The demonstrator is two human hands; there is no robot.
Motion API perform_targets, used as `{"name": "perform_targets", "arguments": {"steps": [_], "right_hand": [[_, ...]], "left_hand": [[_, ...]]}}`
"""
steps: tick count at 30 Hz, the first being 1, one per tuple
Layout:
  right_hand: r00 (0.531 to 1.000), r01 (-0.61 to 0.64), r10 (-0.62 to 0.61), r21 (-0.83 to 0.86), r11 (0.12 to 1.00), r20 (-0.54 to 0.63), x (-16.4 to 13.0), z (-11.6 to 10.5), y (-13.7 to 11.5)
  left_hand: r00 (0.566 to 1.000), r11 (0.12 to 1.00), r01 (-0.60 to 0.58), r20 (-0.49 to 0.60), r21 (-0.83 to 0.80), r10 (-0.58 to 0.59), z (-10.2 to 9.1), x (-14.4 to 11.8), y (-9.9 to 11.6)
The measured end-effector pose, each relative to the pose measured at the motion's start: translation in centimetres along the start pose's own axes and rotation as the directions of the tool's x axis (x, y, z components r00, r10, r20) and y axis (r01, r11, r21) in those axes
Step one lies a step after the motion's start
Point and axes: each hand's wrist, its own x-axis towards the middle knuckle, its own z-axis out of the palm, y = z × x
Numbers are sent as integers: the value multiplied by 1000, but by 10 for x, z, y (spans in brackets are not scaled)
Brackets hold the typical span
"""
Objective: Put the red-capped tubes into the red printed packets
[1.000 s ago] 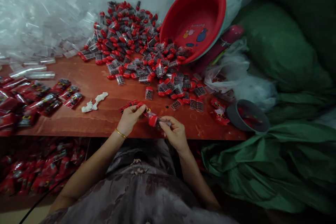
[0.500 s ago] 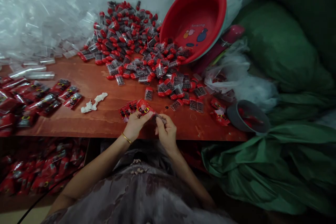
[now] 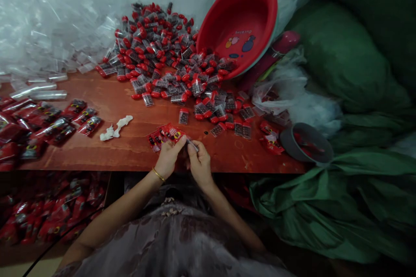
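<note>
Left hand [image 3: 169, 158] and right hand [image 3: 199, 163] are pinched together on a small clear packet [image 3: 191, 144] at the near edge of the table [image 3: 130, 147], right beside a fan of red labels [image 3: 164, 134]; their print's too small to read. Further back sits a pile of red-capped boxes [image 3: 169, 60], spilling from a tipped red basin [image 3: 242, 26] with mirrored lettering I can't make out.

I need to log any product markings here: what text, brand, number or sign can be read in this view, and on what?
Red basin: a short line of lettering above cartoon figures, upside down and too blurred to read.
Red packets by the left hand: yellow and white marks, too small to read.
Packed sachets at the left: printed marks, unreadable.
Red-capped boxes: no readable text.
</note>
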Motion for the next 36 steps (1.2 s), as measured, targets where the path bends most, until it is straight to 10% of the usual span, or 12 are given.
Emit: {"name": "perform_targets", "arguments": {"steps": [6, 13, 21, 26, 36], "right_hand": [[966, -189, 139, 233, 954, 217, -2, 10, -1], [996, -68, 59, 128, 989, 74, -2, 6, -1], [957, -268, 188, 422, 866, 221, -6, 11, 2], [997, -79, 79, 168, 983, 3, -7, 3, 5], [998, 22, -20, -23, 999, 67, -2, -13, -3]], "left_hand": [[983, 983, 173, 52, 63, -177, -2, 1, 17], [993, 998, -5, -122, -58, -2, -1, -2, 18], [977, 975, 118, 153, 187, -148, -7, 3, 13], [1000, 1000, -22, 14, 23, 21, 3, 5, 10], [998, 993, -58, -36, -103, 54, 5, 7, 16]]}}
